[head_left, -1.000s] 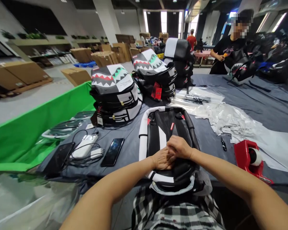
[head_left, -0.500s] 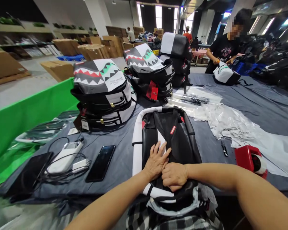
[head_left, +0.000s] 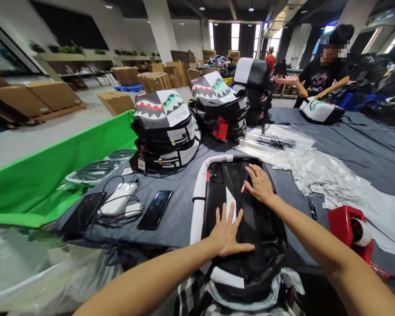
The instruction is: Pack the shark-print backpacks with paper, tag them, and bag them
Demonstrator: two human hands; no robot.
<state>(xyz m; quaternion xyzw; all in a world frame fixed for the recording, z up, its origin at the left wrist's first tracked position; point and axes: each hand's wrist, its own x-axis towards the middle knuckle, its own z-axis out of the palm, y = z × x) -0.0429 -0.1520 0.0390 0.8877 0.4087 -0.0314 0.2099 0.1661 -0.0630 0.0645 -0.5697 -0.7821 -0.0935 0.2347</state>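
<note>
A black-and-white backpack lies in front of me at the table's near edge, its strap side facing up. My left hand rests on its lower middle, palm down with the fingers spread. Higher up, over the right strap, my right hand touches the bag with its fingers apart, close to a small red label. Greyish plastic wrapping bunches around the bag's near end. Neither hand grips anything that I can see.
Stacked backpacks stand behind on the left. A phone, a white power bank and cables lie left. Clear plastic bags and a red tape dispenser are on the right. A co-worker handles another backpack.
My right hand has opened from a closed fist and moved up the backpack. My left hand has shifted slightly down and spread its fingers. The view has swung left.
</note>
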